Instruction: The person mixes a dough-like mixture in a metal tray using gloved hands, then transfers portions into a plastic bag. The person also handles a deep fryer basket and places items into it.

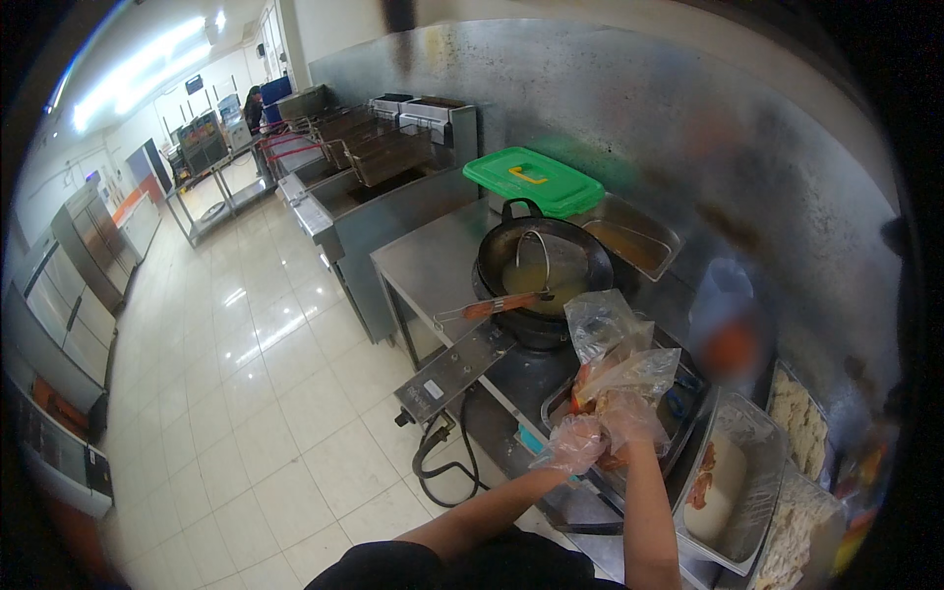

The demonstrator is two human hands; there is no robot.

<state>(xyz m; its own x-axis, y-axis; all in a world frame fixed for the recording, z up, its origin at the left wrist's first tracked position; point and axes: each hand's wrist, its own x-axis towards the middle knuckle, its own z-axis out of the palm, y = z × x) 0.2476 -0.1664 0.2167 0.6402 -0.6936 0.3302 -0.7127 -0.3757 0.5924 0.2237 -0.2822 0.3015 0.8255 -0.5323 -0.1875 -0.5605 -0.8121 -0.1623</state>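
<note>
In the head view, my left hand (575, 444) and my right hand (629, 419) are side by side, both in thin clear plastic gloves. Their fingers close on a clear plastic bag (601, 321) with orange-red contents in its lower part. Below the bag is a metal tray (709, 417), largely covered by my hands. Blue handles (675, 403) of some utensil rest in it on the right. A turquoise object (531, 438) shows beside my left hand. To the right, a steel pan (765, 472) contains a pale white mass (726, 479) with reddish meat pieces (700, 483).
A black wok (490, 247) with yellowish liquid and a wire-handled strainer (509, 302) stands on a gas burner (450, 372). Behind lie a green lid (535, 181) and a steel pan (667, 247). Fryers with baskets (391, 151) stand beyond. Flour-like pans (796, 420) line the right.
</note>
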